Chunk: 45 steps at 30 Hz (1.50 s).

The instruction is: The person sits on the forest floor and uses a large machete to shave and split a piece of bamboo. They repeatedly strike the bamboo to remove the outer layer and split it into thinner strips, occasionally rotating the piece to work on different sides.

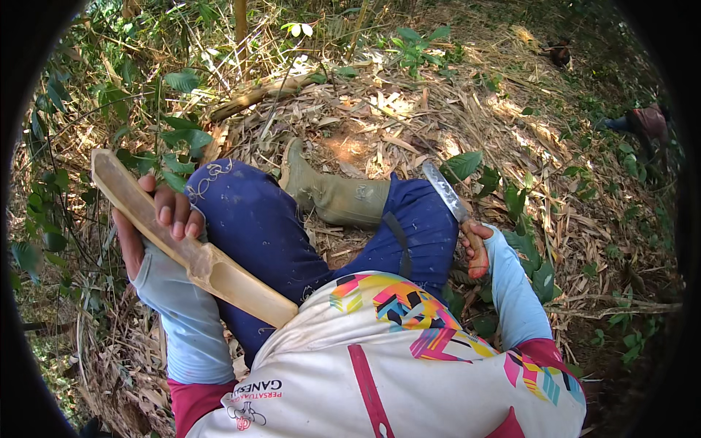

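My left hand (pixel 174 208) is wrapped round a split length of bamboo (pixel 237 279), pale and hollowed like a trough, with a node partway along. The bamboo slants across my left thigh, and its lower end rests against my shirt at the waist. In my right hand (pixel 475 237) is a knife (pixel 445 193) with a broad, scuffed metal blade and a wooden handle. Its blade points up and away from me, over my right knee and apart from the bamboo. The fingers of both hands are closed round what they hold.
I sit with knees bent in dark blue trousers (pixel 252 219), an olive rubber boot (pixel 343 198) in front. Dry bamboo leaves (pixel 394 109) cover the slope. Leafy plants (pixel 182 139) crowd the left, with a fallen stem (pixel 255 96) ahead. Another person (pixel 648 125) is partly visible far right.
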Each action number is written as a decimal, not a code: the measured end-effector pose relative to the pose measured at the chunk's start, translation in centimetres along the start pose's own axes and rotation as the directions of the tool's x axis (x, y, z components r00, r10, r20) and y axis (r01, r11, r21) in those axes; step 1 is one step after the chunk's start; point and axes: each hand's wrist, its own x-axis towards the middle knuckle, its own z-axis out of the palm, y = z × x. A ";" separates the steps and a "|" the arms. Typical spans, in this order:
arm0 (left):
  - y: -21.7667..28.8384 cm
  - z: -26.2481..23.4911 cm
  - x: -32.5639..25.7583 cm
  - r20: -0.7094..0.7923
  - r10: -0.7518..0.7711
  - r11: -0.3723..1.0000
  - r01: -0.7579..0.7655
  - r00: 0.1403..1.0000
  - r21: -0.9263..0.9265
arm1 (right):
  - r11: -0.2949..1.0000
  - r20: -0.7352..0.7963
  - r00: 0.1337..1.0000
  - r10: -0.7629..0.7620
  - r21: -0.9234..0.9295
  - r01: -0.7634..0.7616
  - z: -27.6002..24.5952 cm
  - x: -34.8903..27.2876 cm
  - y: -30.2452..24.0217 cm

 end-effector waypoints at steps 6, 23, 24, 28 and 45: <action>0.3 0.8 -0.2 -0.064 0.031 1.000 -0.031 0.997 0.004 | 0.434 -0.174 0.782 -0.598 -0.891 0.133 1.4 -0.3 -1.3; 0.4 6.6 1.5 -0.147 -0.017 0.918 0.074 0.989 0.389 | 0.846 0.190 0.942 -0.275 -0.417 0.331 13.8 1.0 1.2; 0.4 6.7 1.7 -0.147 0.001 0.917 0.057 0.989 0.396 | 0.847 0.207 0.939 -0.274 -0.410 0.337 14.2 1.3 1.3; 2.2 6.8 2.0 -0.200 0.036 0.916 0.048 0.979 0.398 | 0.858 0.287 0.928 -0.239 -0.386 0.340 16.1 3.2 2.3; 0.1 3.3 1.2 -0.240 -0.043 0.921 0.132 0.970 0.368 | 0.938 0.239 0.963 -0.122 -0.291 0.191 15.8 6.3 4.8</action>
